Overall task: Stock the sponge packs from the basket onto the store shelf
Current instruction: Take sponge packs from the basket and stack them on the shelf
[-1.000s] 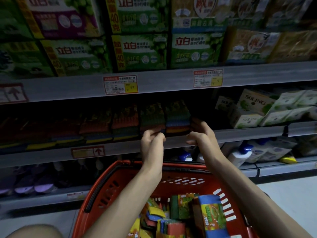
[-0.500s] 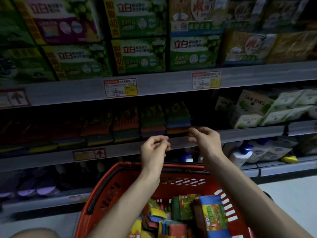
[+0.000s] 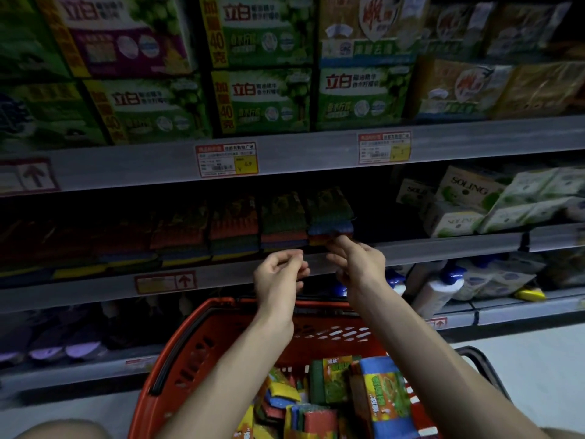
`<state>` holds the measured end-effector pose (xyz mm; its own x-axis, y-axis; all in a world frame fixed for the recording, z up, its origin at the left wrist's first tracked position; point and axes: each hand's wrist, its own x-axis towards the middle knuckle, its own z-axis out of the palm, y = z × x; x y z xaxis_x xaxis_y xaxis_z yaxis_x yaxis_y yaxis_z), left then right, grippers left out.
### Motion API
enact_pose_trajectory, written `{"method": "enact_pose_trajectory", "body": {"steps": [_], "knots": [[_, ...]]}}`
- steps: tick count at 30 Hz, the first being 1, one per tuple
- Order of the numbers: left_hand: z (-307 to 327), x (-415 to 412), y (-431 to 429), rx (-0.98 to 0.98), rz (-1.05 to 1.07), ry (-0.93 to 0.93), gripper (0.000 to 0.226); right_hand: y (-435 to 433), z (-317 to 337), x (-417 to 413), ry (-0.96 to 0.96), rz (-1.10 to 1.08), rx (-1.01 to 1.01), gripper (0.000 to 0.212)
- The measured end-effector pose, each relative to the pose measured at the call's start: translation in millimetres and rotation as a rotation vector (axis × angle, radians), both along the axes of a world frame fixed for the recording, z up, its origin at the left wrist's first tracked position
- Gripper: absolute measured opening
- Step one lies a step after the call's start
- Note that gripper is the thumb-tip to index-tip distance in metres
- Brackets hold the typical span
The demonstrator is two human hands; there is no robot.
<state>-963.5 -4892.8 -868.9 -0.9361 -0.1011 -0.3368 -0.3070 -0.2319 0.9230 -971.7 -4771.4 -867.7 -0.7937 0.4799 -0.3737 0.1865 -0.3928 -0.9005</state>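
A row of multicoloured sponge packs [image 3: 281, 223] stands on the dark middle shelf [image 3: 443, 245]. The rightmost pack [image 3: 329, 213] sits at the row's end. My right hand [image 3: 357, 261] hovers just below and in front of it, fingers loosely curled, fingertips near the pack's lower edge; it holds nothing. My left hand [image 3: 278, 277] hangs in front of the shelf lip, fingers loosely curled and empty. Below my forearms a red basket [image 3: 196, 353] holds several sponge packs [image 3: 380, 394].
Green and orange detergent boxes [image 3: 262, 99] fill the upper shelf. White tissue packs [image 3: 468, 201] stand to the right of the sponges, with a dark gap between. Bottles with blue caps [image 3: 443, 283] stand on the lower shelf. Price tags [image 3: 226, 160] hang on the shelf edges.
Both hands have drawn back from the rightmost sponge pack, which stays on the shelf. They have dropped slightly and now hang loose in front of the shelf lip.
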Motion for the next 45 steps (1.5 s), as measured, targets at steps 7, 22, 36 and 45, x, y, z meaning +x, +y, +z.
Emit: {"method": "enact_pose_trajectory", "body": {"steps": [7,22,36,45], "knots": [[-2.3,-4.0,-2.1,0.003,0.019,0.000,0.009,-9.4,-1.3,-7.0,-0.022,-0.024,-0.051,0.016],[-2.9,-13.7,3.5,0.032,0.064,-0.072,0.008,-1.7,1.2,-5.8,-0.032,-0.027,-0.055,0.030],[7.4,-29.7,5.1,0.136,0.293,-0.228,0.013,-0.4,2.4,-4.3,-0.019,0.014,-0.010,0.022],[11.9,-34.2,3.4,0.165,0.309,-0.248,0.012,2.2,0.0,-5.3,-0.008,0.043,-0.041,0.020]]}}
